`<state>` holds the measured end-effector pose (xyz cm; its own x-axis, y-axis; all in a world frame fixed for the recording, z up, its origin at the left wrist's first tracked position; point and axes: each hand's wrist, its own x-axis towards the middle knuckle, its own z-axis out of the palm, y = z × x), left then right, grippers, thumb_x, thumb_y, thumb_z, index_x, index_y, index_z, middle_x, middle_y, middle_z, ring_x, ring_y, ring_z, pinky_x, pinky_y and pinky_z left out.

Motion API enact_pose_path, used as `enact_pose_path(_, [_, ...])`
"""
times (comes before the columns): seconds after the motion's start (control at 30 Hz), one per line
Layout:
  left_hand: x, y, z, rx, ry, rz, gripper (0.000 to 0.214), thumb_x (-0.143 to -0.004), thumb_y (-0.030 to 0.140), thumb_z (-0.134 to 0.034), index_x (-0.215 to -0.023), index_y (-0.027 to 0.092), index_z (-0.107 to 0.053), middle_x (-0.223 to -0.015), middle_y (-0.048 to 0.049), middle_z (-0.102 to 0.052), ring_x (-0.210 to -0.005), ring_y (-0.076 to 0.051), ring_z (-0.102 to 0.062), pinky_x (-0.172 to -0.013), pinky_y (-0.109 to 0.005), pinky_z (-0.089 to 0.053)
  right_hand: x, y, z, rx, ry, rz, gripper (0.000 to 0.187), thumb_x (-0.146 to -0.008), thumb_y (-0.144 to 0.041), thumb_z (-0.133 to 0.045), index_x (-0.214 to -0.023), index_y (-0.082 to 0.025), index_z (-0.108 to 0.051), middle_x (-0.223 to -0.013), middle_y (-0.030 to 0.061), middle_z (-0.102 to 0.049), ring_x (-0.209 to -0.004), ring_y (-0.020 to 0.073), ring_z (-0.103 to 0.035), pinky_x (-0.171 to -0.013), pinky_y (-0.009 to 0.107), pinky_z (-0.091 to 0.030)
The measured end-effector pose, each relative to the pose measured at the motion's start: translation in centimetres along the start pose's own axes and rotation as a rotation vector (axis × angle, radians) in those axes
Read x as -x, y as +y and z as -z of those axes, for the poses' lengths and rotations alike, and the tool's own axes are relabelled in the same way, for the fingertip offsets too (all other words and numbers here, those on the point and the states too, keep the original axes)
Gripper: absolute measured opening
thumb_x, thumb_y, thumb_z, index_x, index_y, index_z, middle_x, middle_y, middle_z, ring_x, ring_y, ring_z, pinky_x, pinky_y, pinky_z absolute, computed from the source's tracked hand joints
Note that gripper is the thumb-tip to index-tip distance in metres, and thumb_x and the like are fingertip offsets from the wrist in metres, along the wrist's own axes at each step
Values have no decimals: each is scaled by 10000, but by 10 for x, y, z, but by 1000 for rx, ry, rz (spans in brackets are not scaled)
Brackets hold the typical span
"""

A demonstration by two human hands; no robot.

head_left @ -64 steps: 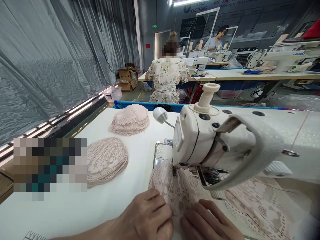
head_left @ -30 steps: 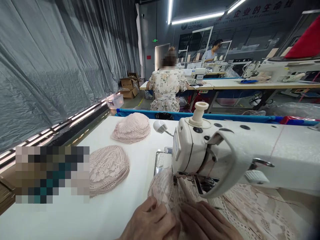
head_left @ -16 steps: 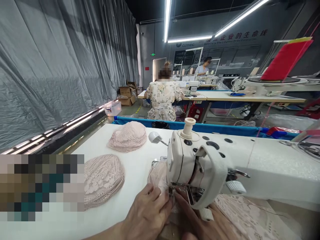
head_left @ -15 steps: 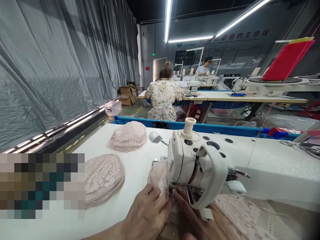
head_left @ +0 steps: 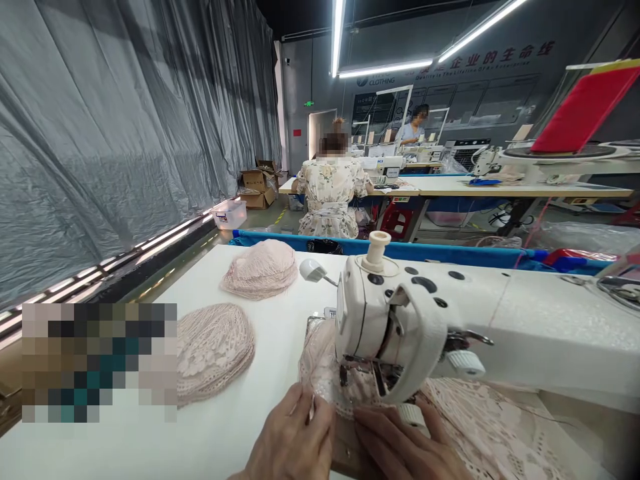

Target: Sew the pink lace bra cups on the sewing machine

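Observation:
A pale pink lace piece [head_left: 321, 357] lies under the head of a white sewing machine [head_left: 425, 320], around the presser foot. My left hand [head_left: 294, 430] pinches the near left edge of the lace, left of the foot; a small shiny sliver between its fingers is too small to name. To the right, my right hand [head_left: 407, 437] has its fingertips closed on the near edge of the same piece, with its thumb hidden. Part of this hand is behind the machine's knob. More pink lace [head_left: 490, 427] is heaped under the machine arm at the right.
Two stacks of rounded pink lace pieces, a near stack [head_left: 217, 350] and a far stack [head_left: 261, 267], rest on the white table [head_left: 125, 443]. A small white lamp [head_left: 313, 270] juts left from the machine. Blue cloth edging [head_left: 270, 238] borders the table's far side. Another person [head_left: 331, 193] sits beyond.
Both hands have drawn back toward me, away from the presser foot. More of the lace shows in front of the foot. The camera view has shifted slightly.

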<state>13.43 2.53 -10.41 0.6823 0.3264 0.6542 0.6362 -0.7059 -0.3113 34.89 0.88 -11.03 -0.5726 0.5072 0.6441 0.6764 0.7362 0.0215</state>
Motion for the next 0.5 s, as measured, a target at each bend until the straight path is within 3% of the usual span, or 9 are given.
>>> enact_pose_path(0.1, [3,2,0,-29,-63,-16,234,-870,64,-420,-896,89,-651,-870,-90,-619,-792,-215,-597,-783,-386,-445,1,-4,-11,-22,186,-70,625,-1030,-464,-106,-902,-207,-661,-863,34,-749,-606,161,-613,-983,459,-255])
enact_pose_path(0.13, [4,3,0,-37,-84,-23,219,-863,71,-432,-897,89,-647,-877,-91,-617,-778,-214,-593,-781,-392,-443,-1,-4,-11,-25,180,-53,617,-1033,-451,-112,-903,-205,-663,-861,32,-748,-606,158,-613,-974,450,-254])
enact_pose_path(0.3, [2,2,-3,-42,-91,-40,213,-844,70,-429,-894,89,-634,-840,-85,-602,-732,-211,-573,-744,-388,-437,-14,0,16,34,-111,46,526,-1021,-501,-232,-1016,-202,-664,-1012,22,-734,-744,161,-662,-920,403,-289])
enact_pose_path(0.37, [-1,-1,-4,-40,-111,-32,180,-836,73,-453,-884,91,-625,-814,-72,-594,-712,-204,-568,-724,-376,-437,-18,2,22,71,-95,44,522,-1019,-505,-243,-1010,-200,-666,-1017,18,-736,-783,162,-672,-912,399,-296])
enact_pose_path(0.5, [-4,-6,-10,-40,-151,-3,103,-829,89,-513,-884,100,-600,-801,-55,-592,-710,-203,-579,-711,-365,-437,-19,9,23,171,-89,82,380,-971,-500,-441,-1068,-201,-655,-1078,9,-728,-850,168,-680,-858,376,-360])
